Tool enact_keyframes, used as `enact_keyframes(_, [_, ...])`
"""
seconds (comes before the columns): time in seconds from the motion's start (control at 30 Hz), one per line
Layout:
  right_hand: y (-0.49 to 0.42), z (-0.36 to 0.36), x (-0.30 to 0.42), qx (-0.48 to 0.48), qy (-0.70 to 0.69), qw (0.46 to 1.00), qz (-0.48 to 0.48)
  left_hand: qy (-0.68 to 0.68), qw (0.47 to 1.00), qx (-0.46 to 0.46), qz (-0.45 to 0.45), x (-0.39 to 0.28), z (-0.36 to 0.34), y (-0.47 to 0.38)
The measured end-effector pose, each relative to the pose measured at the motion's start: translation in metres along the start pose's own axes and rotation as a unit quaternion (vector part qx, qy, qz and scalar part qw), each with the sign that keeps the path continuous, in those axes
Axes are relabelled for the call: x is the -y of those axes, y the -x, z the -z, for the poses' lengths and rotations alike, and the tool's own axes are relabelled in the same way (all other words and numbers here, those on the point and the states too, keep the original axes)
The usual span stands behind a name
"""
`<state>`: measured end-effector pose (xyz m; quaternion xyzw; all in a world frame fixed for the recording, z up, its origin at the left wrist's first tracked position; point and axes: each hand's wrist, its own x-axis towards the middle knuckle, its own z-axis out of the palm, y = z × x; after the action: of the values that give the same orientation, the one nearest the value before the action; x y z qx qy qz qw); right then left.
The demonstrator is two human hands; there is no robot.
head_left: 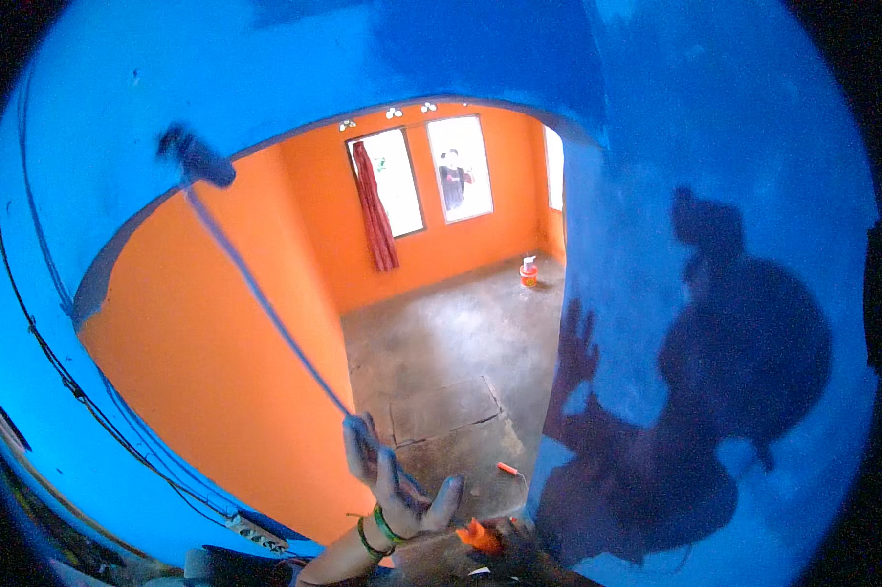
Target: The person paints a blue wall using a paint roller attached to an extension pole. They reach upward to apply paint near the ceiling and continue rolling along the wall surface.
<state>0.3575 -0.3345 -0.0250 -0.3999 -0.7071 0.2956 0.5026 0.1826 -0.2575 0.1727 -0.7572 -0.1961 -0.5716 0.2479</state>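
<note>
My left hand (401, 477), with green and dark bands at the wrist, rises from the bottom centre. Its fingers curl around the lower visible part of a long thin pole (265, 301). At the pole's upper left end is a dark, blurred paint roller (205, 160), close to the blue wall (302, 66) by the edge of an arched opening. A dark shape at the bottom, right of my left hand, may be my right hand (518, 544); its fingers and grip are unclear. Beside it lies something bright orange (480, 537).
Through the opening show orange walls (441, 257), windows, a red curtain (373, 213) and a person (453, 180) beyond one window. A red bucket (529, 276) and an orange-handled tool (508, 468) are on the floor. Cables (78, 392) and a power strip (256, 533) run along the left wall.
</note>
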Motion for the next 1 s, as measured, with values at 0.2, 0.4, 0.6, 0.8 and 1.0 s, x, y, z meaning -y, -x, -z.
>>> enact_keyframes(0.2, [-0.013,0.000,0.025,-0.005,-0.431,0.871,-0.235,0.045,0.991,0.107,0.071,0.015,-0.023,-0.058])
enact_keyframes(0.4, [-0.049,-0.004,0.042,-0.003,-0.528,0.794,-0.302,0.001,0.975,0.206,0.079,0.025,-0.033,-0.080])
enact_keyframes(0.6, [-0.122,0.033,0.065,0.064,-0.379,0.914,-0.130,-0.080,0.983,0.159,0.041,0.067,-0.052,-0.153])
enact_keyframes(0.8, [-0.098,0.007,0.050,-0.039,-0.399,0.900,-0.170,-0.075,0.976,0.188,0.084,0.038,-0.048,-0.108])
enact_keyframes(1.0, [-0.085,0.017,-0.008,-0.002,0.107,0.968,-0.225,-0.077,0.983,0.138,0.089,0.054,-0.071,-0.125])
